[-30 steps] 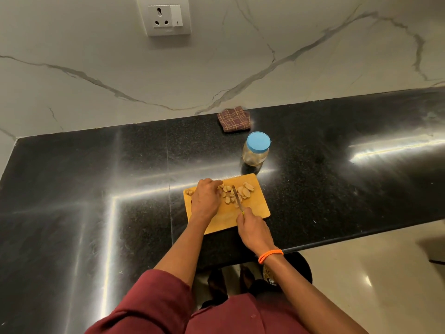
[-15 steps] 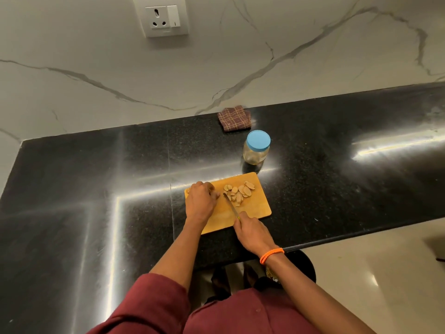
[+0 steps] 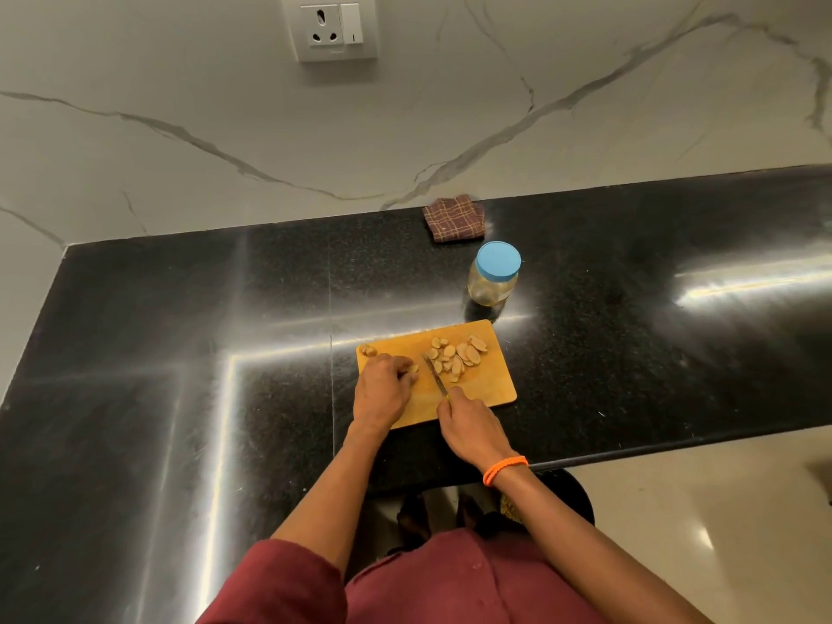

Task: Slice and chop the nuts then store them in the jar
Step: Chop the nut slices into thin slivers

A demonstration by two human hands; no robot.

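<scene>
An orange cutting board (image 3: pixel 490 389) lies on the black counter. A pile of sliced nuts (image 3: pixel 457 355) sits on its far right part. One whole nut (image 3: pixel 368 350) rests at the board's far left corner. My left hand (image 3: pixel 383 391) is on the board's left side, fingers curled on a nut (image 3: pixel 412 371). My right hand (image 3: pixel 468 425) grips a small knife (image 3: pixel 434 375), whose blade points away between the held nut and the pile. A clear jar (image 3: pixel 490 283) with a blue lid (image 3: pixel 498 260) stands closed just beyond the board.
A folded brown checked cloth (image 3: pixel 454 219) lies by the marble wall behind the jar. A wall socket (image 3: pixel 334 25) is mounted above. The black counter (image 3: pixel 180 353) stretches left and right; its front edge (image 3: pixel 675 448) runs just behind my right wrist.
My left hand drew back to the board's left with a nut, away from the pile. The knife swung left and now lies beside the pile's left edge.
</scene>
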